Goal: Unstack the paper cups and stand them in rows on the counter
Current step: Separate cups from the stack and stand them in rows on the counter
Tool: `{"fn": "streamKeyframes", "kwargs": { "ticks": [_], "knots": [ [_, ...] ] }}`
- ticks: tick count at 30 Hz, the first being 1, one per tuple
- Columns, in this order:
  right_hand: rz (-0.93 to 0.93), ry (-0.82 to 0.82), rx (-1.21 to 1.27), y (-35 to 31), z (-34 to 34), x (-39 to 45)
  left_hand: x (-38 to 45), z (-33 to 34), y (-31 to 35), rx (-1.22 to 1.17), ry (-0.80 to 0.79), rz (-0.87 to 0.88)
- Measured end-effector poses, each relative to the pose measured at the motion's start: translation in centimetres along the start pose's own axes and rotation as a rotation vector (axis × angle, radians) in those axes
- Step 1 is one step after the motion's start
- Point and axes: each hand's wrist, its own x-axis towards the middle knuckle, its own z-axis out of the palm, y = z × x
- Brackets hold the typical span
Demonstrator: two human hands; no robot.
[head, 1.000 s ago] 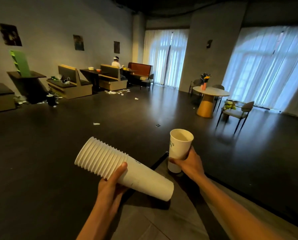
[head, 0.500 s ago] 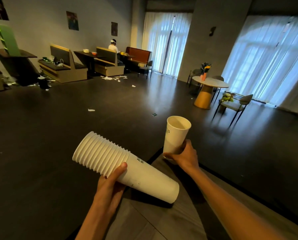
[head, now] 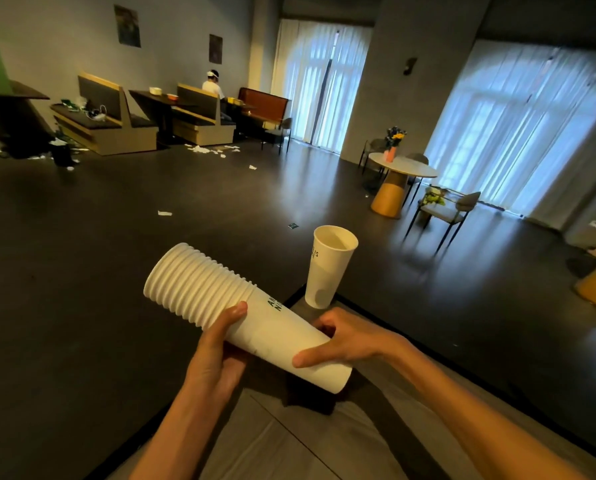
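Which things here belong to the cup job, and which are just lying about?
Job: nested stack of white paper cups; single upright white paper cup; grey counter; left hand; right hand.
Lying about: round white table; flower vase; floor paper scraps.

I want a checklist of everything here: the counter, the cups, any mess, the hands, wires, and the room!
Surface: grey counter with a dark edge.
Job's things: one single cup stands upright at the counter's corner; stack of cups held tilted.
Clutter: paper scraps on the floor.
Grippers: left hand grips the stack; right hand grips its base end.
Cables: nothing seen.
Surroundings: booth seats, round table, curtained windows, a seated person.
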Motion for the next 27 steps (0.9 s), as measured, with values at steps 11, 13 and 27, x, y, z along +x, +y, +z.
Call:
{"fn": "streamKeyframes", "kwargs": {
  "ticks": [11,13,27],
  "knots": [
    [-0.129,0.371,-0.312,1.3,0.6,-3.5,-1.0,1.1,-0.3,0.068,0.016,0.147],
    [-0.143,0.477,-0.397,2.6,0.6,-4.1,-1.1,0.8,0.9,-0.015,0.002,0.142],
    [0.077,0.819,0.358,9.8,-0.7,0.1,0.5,-0.4,3.1,-0.033,-0.051,0.225]
  ]
}}
